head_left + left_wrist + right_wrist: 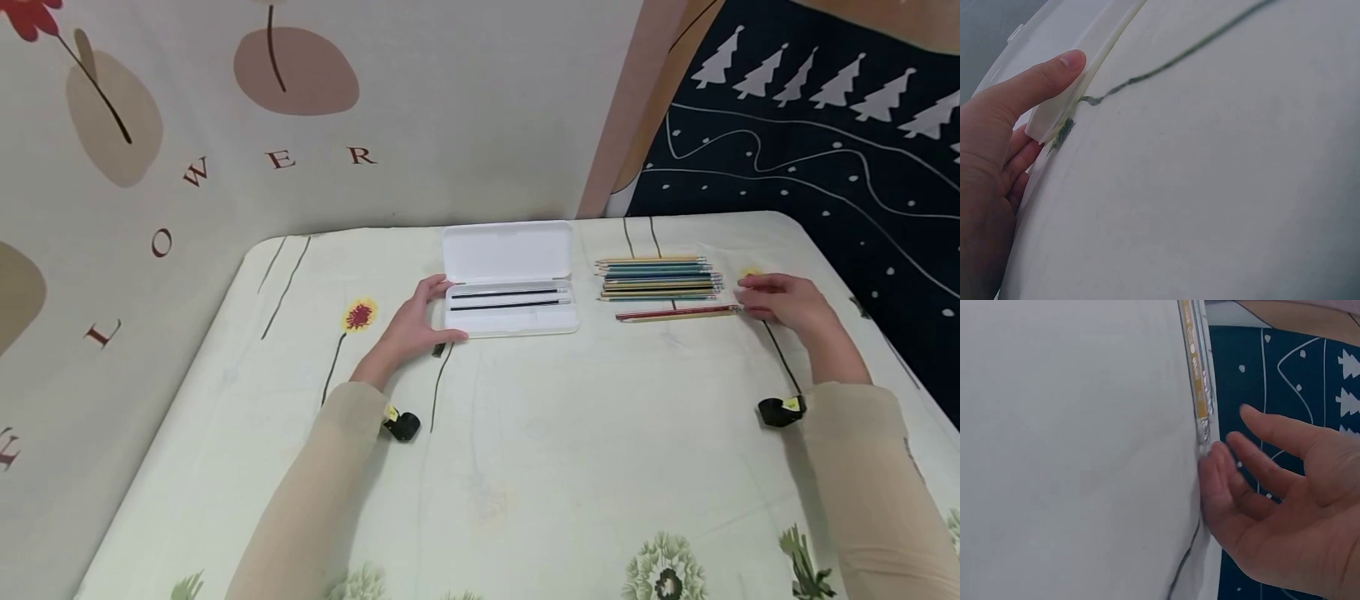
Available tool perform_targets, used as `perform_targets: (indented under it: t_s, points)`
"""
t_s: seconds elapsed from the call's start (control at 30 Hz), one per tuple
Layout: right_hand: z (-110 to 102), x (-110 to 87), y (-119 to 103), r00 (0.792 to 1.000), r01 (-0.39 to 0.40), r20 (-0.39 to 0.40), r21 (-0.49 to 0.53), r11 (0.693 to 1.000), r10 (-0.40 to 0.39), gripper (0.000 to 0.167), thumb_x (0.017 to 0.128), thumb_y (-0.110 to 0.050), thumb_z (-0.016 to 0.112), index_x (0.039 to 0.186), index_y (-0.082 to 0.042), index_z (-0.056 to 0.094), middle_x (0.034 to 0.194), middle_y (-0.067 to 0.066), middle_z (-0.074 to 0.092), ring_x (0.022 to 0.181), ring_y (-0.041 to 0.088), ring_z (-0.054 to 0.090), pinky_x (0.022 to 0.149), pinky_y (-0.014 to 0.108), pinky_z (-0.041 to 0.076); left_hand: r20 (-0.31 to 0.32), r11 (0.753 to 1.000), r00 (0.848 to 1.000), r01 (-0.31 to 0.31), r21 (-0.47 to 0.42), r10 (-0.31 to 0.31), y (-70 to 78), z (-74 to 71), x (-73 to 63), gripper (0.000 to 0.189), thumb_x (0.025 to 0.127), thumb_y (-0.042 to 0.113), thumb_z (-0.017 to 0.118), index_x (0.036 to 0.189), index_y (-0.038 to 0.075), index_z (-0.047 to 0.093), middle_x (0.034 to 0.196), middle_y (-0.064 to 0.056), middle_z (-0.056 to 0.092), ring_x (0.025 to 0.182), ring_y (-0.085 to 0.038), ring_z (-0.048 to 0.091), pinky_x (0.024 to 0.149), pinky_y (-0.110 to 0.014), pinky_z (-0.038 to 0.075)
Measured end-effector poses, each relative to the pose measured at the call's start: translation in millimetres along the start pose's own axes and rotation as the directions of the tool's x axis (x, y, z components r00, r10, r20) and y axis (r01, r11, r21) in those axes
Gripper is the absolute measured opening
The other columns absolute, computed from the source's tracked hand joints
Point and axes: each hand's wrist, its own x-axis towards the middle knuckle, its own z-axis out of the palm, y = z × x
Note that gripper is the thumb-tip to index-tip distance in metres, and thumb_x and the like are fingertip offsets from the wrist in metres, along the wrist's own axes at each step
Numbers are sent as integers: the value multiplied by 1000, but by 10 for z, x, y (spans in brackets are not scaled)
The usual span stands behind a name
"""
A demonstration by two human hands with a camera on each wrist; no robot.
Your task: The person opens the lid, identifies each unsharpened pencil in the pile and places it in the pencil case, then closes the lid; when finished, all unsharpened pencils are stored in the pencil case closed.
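A white pencil case [513, 323] lies with its lid [507, 252] folded back, two dark pencils [510, 305] inside. My left hand [415, 323] holds its left end, thumb along the front edge and fingers at the left side; in the left wrist view the hand [1016, 119] spans the case's corner. To the right is a row of several pencils [660, 279], and just in front of it a red pencil [675, 313] and a yellowish one side by side. My right hand [791, 304] is at their right ends, fingers loosely extended; the right wrist view shows fingertips beside a pencil end [1204, 431].
A flower-patterned cloth [525, 450] covers the table. Black wrist devices sit near both cuffs, one at the left sleeve [322, 467] and one at the right sleeve [862, 450]. Printed fabric [450, 108] hangs behind, and dark tree-patterned fabric [825, 167] lies beyond the right edge.
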Motion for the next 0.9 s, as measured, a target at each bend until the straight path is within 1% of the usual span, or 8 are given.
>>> perform_targets:
  t_s: [0.1,0.2,0.27,0.3,0.4,0.57,0.67,0.9]
  points:
    - [-19,-11,-30,998,-8,59,-84,996,13,70,96,-42,62,149,-1,40,126,8,53,98,11,54,78,22,46,-7,1000,1000,0,-1,0,-7,-14,-14,105,75,39,87,155,21,22,159,-4,41,151,-28,30,123,-52,24]
    - [-10,13,-57,995,39,92,-141,989,-26,65,97,-40,62,145,0,46,145,25,40,115,33,40,90,39,41,-17,1000,1000,4,1,-4,-18,-31,-32,106,76,39,87,156,20,21,159,-4,41,151,-29,29,123,-53,24]
    - [8,39,-76,993,73,107,-155,985,-57,60,97,-38,63,141,2,50,149,31,33,120,41,34,97,50,37,-25,1000,1000,6,-1,-6,-31,-39,-42,105,76,38,87,156,20,21,159,-4,41,151,-28,29,123,-53,24]
    - [17,51,-88,992,84,110,-160,984,-67,58,97,-37,63,139,2,52,148,32,34,121,43,33,100,54,35,-27,1000,1000,4,-1,-4,-38,-43,-46,106,76,38,87,156,19,21,159,-4,41,151,-28,29,123,-53,24]
    - [45,76,-116,992,94,99,-179,979,-77,52,98,-31,62,135,4,54,143,32,38,120,43,34,103,58,32,-30,1000,1000,3,-3,-3,-54,-50,-54,106,76,37,87,156,19,20,159,-5,41,151,-28,29,123,-52,24]
    - [61,67,-113,993,93,90,-185,978,-77,52,98,-27,62,133,10,50,137,33,40,118,44,34,102,59,31,-28,1000,1000,3,-22,-3,-56,-50,-67,104,76,37,87,156,20,21,159,-5,41,151,-29,29,123,-53,24]
    - [68,38,-64,994,78,88,-172,982,-64,50,97,-28,64,131,8,53,135,31,41,117,44,34,101,58,31,-24,1000,1000,-4,-27,4,-62,-39,-49,104,76,37,87,155,21,22,159,-4,40,151,-29,30,123,-53,25]
    - [26,-31,93,994,47,108,-140,989,-32,51,96,-34,66,131,3,58,143,32,36,123,45,29,106,63,28,2,999,1000,-28,-17,28,-57,14,20,106,75,40,87,156,20,22,158,-3,42,148,-28,35,121,-53,28]
